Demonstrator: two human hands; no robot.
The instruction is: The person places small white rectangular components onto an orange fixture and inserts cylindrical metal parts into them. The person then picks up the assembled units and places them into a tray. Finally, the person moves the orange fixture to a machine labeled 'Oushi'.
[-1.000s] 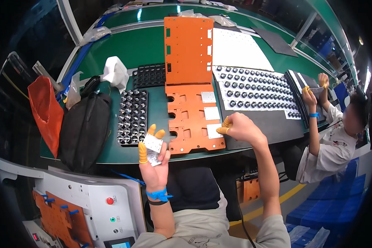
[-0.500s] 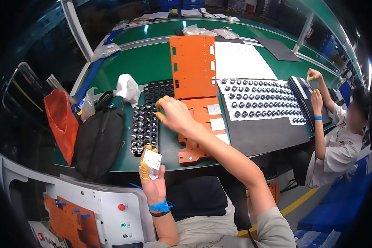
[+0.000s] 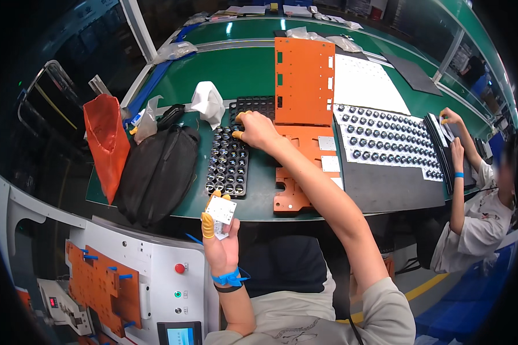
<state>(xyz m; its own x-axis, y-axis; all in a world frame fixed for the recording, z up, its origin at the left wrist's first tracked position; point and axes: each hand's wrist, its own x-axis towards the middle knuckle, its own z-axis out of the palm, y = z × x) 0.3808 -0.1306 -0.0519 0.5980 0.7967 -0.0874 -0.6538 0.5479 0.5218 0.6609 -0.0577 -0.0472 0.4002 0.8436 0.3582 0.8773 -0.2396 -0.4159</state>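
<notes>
Part-loaded orange fixture [image 3: 295,196]; white plates [image 3: 221,210] in the left hand [image 3: 221,252].
On my feed, three laid plates [image 3: 326,143] sit at the fixture's two-to-four o'clock (the third half hidden); the left hand pinches the white plates, which I judge are left to place; the right hand [image 3: 259,132] hangs at the black tray [image 3: 246,179]'s one o'clock, whether pinching I cannot tell; the tray, at the left hand's twelve, looks mostly full of round parts [image 3: 219,168].

The green table [image 3: 242,72] carries, from left to right, a black bag [image 3: 162,169], a white bundle [image 3: 208,102], a black tray of round parts [image 3: 245,179], another black tray [image 3: 259,104] behind it, an orange board [image 3: 305,138] with a raised lid [image 3: 303,80], and a dark mat [image 3: 394,187].
</notes>
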